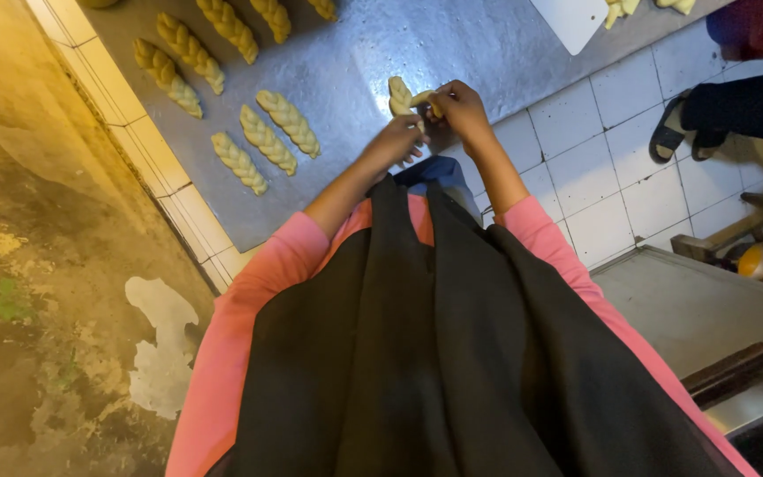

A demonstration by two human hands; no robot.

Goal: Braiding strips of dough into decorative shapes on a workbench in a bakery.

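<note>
A pale braided dough piece (pixel 401 95) lies partly plaited on the metal sheet (pixel 355 53). My right hand (pixel 461 110) pinches one dough strand at the piece's near end. My left hand (pixel 396 141) grips the strands just below it. Both hands touch the same piece. Pink sleeves and a black apron fill the lower half of the head view. Finished braids lie in rows to the left: one braided loaf (pixel 289 122), another (pixel 267 140) and a third (pixel 239 162).
More braided loaves (pixel 189 51) line the sheet's upper left. A white cutting board (pixel 571 19) sits at the top. Another person's sandalled foot (pixel 675 128) rests on the white floor tiles (pixel 629 168). A metal counter (pixel 699 305) stands at right, a stained wall (pixel 37 265) at left.
</note>
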